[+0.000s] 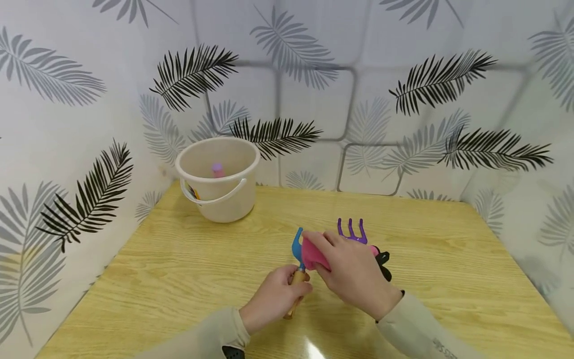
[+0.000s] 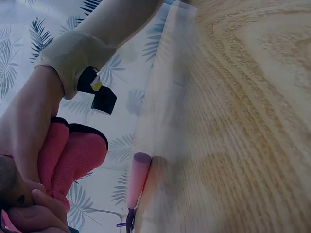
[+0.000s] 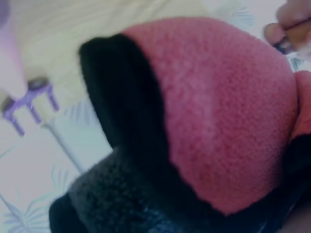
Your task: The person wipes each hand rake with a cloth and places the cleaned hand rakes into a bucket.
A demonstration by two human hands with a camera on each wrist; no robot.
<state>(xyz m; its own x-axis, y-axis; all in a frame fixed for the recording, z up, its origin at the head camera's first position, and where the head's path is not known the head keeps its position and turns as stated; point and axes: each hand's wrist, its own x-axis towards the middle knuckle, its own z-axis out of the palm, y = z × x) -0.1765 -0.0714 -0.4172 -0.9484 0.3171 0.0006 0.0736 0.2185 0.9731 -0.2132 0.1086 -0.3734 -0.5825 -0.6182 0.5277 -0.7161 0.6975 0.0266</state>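
My left hand (image 1: pixel 278 294) grips the wooden handle (image 1: pixel 294 289) of a small garden hand fork. One curved blue prong (image 1: pixel 296 245) shows; a pink cloth (image 1: pixel 314 253) hides the rest of the head. That cloth is bunched in my right hand (image 1: pixel 352 271), which holds it against the blue metal just above the handle. The right wrist view shows the cloth's fleecy pink side (image 3: pixel 218 107), its black edging (image 3: pixel 129 92) and a dark grey side. In the left wrist view, the handle's end (image 2: pixel 12 187) pokes out of my left hand.
A purple three-pronged hand fork (image 1: pixel 354 236) with a pink handle (image 2: pixel 139 177) lies on the wooden table (image 1: pixel 179 279), just beyond my right hand. At the back left stands a cream bucket (image 1: pixel 228 199), a pink-and-purple item (image 1: pixel 217 170) inside. Leaf-patterned walls border the table.
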